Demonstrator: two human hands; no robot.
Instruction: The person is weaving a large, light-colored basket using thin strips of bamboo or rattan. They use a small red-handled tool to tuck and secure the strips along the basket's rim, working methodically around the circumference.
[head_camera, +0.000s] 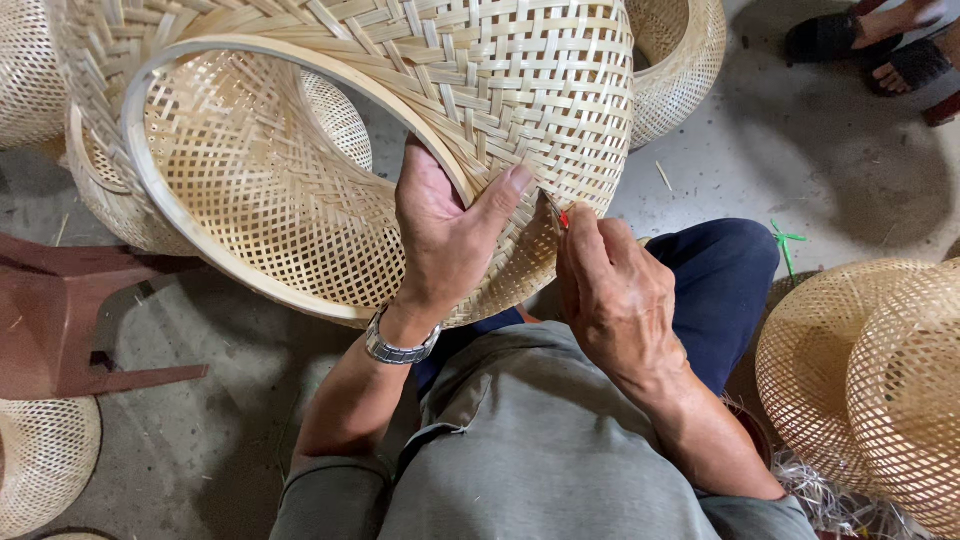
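Observation:
A large woven bamboo basket (330, 130) lies on its side in front of me, its round rim facing left. My left hand (445, 235) grips the rim at its lower right, thumb pressed on the outer weave. My right hand (615, 295) is closed on a small tool with a red part (560, 215), its tip touching the basket's weave just beside my left thumb. A metal watch sits on my left wrist.
More woven baskets stand around: at top right (680, 60), right (860, 380), bottom left (40, 455) and top left (25, 70). A reddish-brown stool (60, 320) is at left. Another person's sandalled feet (880, 45) rest at top right on the concrete floor.

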